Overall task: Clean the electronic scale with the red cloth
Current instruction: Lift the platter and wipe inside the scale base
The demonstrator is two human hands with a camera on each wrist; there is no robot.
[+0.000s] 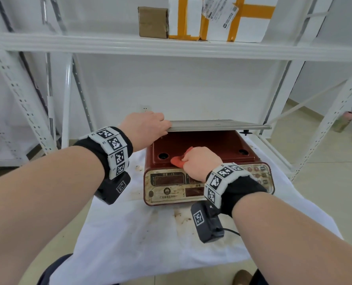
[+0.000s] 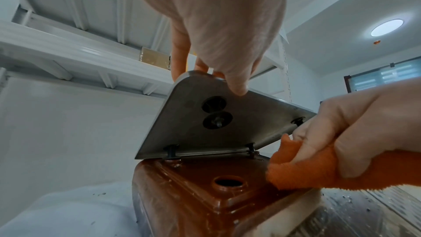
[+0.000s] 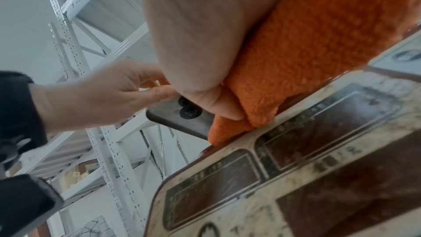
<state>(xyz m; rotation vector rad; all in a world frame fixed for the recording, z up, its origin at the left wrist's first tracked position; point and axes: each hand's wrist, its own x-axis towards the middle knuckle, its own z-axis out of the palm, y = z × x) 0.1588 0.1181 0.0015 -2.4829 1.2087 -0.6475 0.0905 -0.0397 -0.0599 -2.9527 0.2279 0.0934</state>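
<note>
A dark red electronic scale (image 1: 203,159) with a stained display panel (image 1: 171,188) stands on a white sheet. Its steel weighing plate (image 1: 218,125) is lifted at the front, its back edge still on the body. My left hand (image 1: 146,128) grips the plate's front left corner (image 2: 205,114), thumb under it and fingers over it. My right hand (image 1: 199,161) clutches the bunched red cloth (image 1: 178,160) and presses it on the scale's bare top (image 2: 205,183), near the round hole (image 2: 229,181) at the front left. In the right wrist view the cloth (image 3: 318,51) lies at the panel's upper edge (image 3: 296,132).
The stained white sheet (image 1: 150,233) covers the low surface under the scale. White metal shelving (image 1: 171,46) surrounds it; an upper shelf carries a brown box (image 1: 153,22) and taped white parcels (image 1: 222,17). A pink bottle (image 1: 344,121) stands on the tiled floor at right.
</note>
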